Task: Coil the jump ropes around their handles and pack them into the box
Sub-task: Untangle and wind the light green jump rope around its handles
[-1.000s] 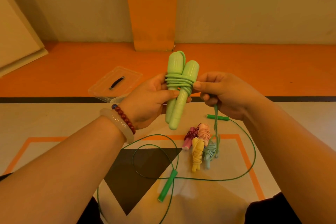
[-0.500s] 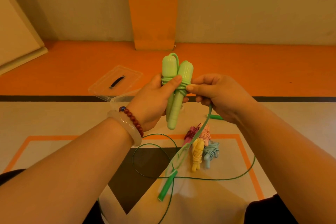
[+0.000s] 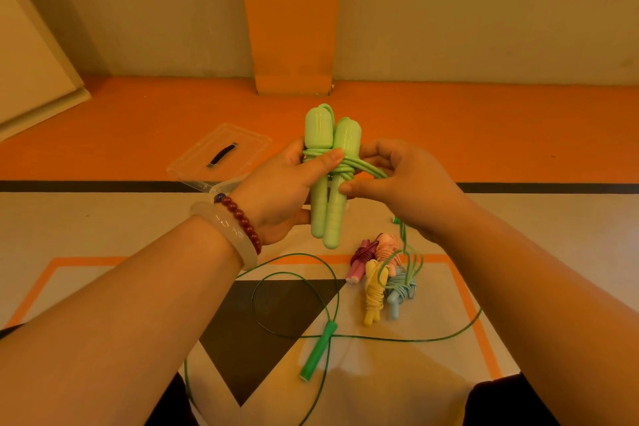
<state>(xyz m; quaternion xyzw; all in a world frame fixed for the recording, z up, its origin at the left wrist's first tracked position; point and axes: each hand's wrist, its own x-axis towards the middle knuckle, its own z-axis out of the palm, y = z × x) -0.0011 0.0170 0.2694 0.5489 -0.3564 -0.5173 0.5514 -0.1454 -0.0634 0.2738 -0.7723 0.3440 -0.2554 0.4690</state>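
Note:
My left hand [image 3: 281, 192] grips two light green jump rope handles [image 3: 330, 180] held upright side by side, thumb pressed on the cord wound round their middle. My right hand [image 3: 404, 188] holds the loose light green cord [image 3: 368, 168] just right of the handles; the cord's tail hangs below this hand in loops [image 3: 411, 263]. The clear box [image 3: 221, 187] is mostly hidden behind my left hand, only a corner showing.
A clear lid with a black handle [image 3: 221, 154] lies on the orange floor strip. Coiled maroon [image 3: 361, 261], pink [image 3: 387, 247], yellow [image 3: 373, 294] and blue [image 3: 397, 294] ropes lie together. A dark green rope [image 3: 320, 351] sprawls uncoiled across the floor.
My right hand has carried the light green cord round the handles, from below them to their right side. The hanging tail has grown shorter and swung right.

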